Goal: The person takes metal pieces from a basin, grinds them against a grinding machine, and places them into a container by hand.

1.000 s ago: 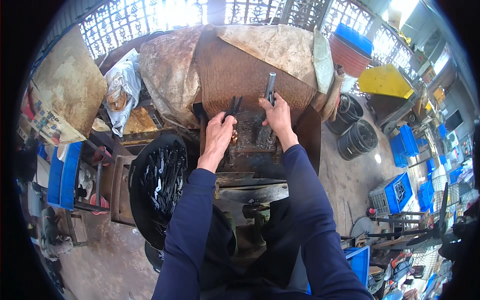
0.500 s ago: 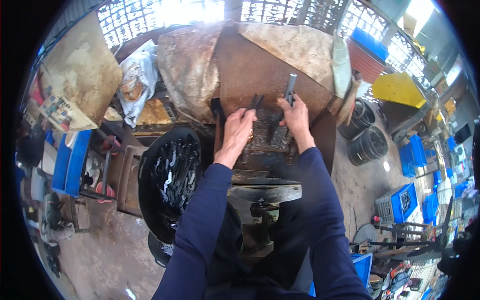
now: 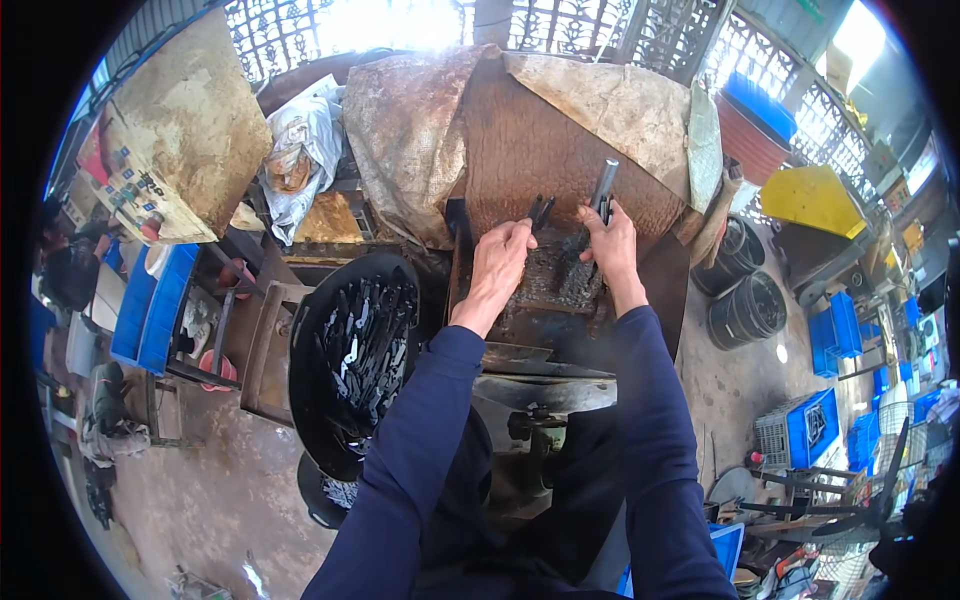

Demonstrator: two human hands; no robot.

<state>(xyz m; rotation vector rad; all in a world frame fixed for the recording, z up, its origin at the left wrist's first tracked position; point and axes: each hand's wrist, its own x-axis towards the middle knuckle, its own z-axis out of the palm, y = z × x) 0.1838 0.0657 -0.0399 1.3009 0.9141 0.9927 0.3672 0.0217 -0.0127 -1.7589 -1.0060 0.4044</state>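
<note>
My left hand (image 3: 497,268) is closed, fingers curled over the lower ends of two dark, narrow metal pieces (image 3: 541,211) that poke up past the knuckles. In my right hand (image 3: 615,250), also closed, is a grey metal rod (image 3: 607,180) tilted up and away from me; its lower end is hidden behind the fingers. Both hands work over a rough, dark metal block (image 3: 550,280) strewn with grit, set in front of a rusty sheet-metal guard (image 3: 520,140). What touches the block beneath the fingers cannot be made out.
At my left a large black tub (image 3: 300,380) holds many dark, flat metal pieces, with a second black container (image 3: 318,500) below it. Stained sacking (image 3: 400,140) drapes over the guard. Black buckets (image 3: 745,312) and blue crates (image 3: 812,428) stand at the right.
The whole view has shifted, so the scene sits slightly further right and lower. Both hands keep nearly the same place at the block, with the same pieces in them.
</note>
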